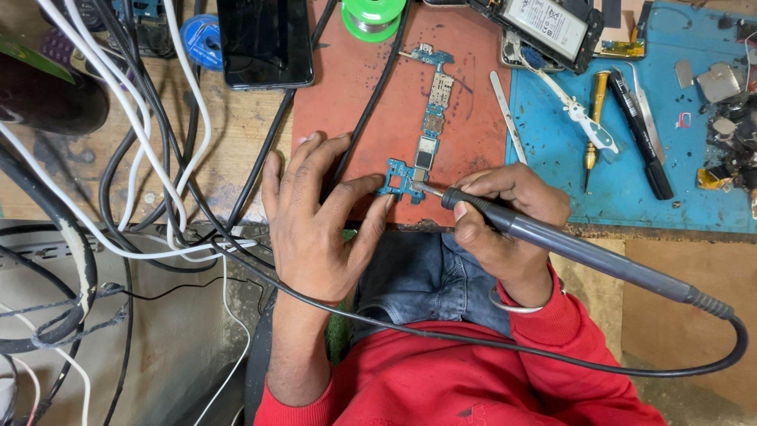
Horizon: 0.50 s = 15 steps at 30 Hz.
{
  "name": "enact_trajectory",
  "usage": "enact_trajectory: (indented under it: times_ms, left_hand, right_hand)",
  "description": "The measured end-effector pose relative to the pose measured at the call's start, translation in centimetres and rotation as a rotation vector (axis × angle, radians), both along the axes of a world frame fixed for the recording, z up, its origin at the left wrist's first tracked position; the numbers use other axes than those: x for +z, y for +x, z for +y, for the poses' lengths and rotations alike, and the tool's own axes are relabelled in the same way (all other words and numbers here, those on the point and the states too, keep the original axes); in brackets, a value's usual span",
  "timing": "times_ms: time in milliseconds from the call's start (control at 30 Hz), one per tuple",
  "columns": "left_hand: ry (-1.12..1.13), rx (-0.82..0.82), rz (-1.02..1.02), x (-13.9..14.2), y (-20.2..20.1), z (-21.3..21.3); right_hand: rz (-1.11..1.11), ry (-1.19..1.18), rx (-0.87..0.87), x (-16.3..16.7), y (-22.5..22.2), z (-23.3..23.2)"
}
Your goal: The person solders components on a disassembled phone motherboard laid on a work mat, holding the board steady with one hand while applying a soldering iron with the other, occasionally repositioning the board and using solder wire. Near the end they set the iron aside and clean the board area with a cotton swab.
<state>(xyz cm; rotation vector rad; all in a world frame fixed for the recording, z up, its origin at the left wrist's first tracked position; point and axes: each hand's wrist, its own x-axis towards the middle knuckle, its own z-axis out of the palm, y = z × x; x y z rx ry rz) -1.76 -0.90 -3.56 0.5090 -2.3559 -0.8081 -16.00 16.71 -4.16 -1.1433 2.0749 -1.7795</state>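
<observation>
Down on the red rubber mat point(473, 95) lies the long, narrow blue circuit board point(422, 142), its wider lower end near the mat's front edge. Against that end the left hand point(315, 221) lies flat with fingers spread, its thumb tip touching the board's left corner. From the board's right, the right hand point(509, 221) pinches a dark grey soldering iron point(552, 241) like a pen, tip resting on the board's lower part. Above the board sits a green solder spool point(372, 17); up to its left, a black phone point(264, 41); to its right, a blue mat point(631, 173) strewn with tools on the wooden worktop point(236, 134).
</observation>
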Motion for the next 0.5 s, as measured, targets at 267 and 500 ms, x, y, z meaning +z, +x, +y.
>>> enact_trajectory:
  times_ms: [267,500]
  left_hand:
    - [-0.005,-0.008,-0.006,-0.33,-0.39,-0.11]
    - [-0.001,-0.006,-0.018,-0.64,-0.68,-0.18]
  right_hand:
    - [0.028,0.026,-0.006,-0.39,-0.41,0.1]
    - [0.036,0.028,0.005,-0.49,-0.76,-0.11]
